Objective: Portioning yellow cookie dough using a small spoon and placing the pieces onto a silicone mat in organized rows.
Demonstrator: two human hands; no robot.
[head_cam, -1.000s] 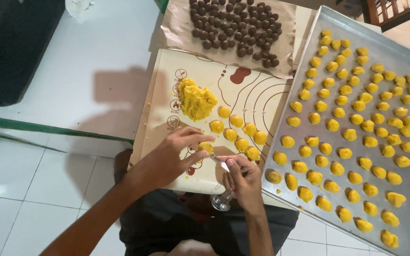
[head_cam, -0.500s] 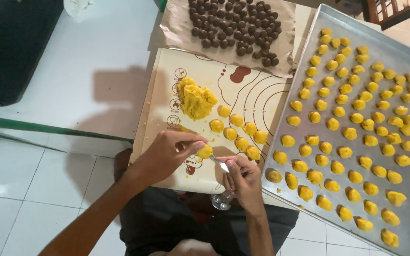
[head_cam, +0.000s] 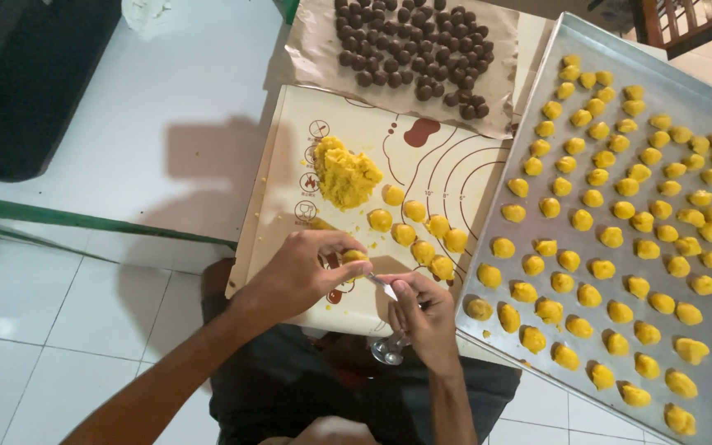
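The left hand (head_cam: 302,268) reaches in from seven o'clock, forearm slanting up from the lower left, wrist bent so the fingers curl toward three o'clock. Its thumb and fingertips pinch a small yellow dough ball (head_cam: 354,256), held just above the cream silicone baking mat with brown circular guide lines (head_cam: 455,165). The right hand (head_cam: 423,313) comes up from six o'clock, forearm nearly vertical, fingers folded around a thin silvery metal tool (head_cam: 382,285); the tool's tip points toward ten o'clock and meets the dough ball at its lower edge. Beneath the right hand, at six o'clock of it, sits a clear glass base (head_cam: 389,350), partly hidden by the wrist.

On the mat, at twelve o'clock from the hands, lies a loose heap of yellow dough (head_cam: 344,175). A curved row of shaped yellow dough balls (head_cam: 422,235) runs from that heap toward four o'clock, ending just beside the right hand. At three o'clock, the large rectangular silver metal baking tray (head_cam: 706,91) holds many rows of yellow dough pieces (head_cam: 611,239), set apart from one another. At twelve o'clock, beyond the mat, a sheet of brown baking paper (head_cam: 315,58) carries a cluster of small dark brown chocolate balls (head_cam: 414,49). The person's dark clothing (head_cam: 290,387) fills the bottom of the view over white floor tiles (head_cam: 35,321).
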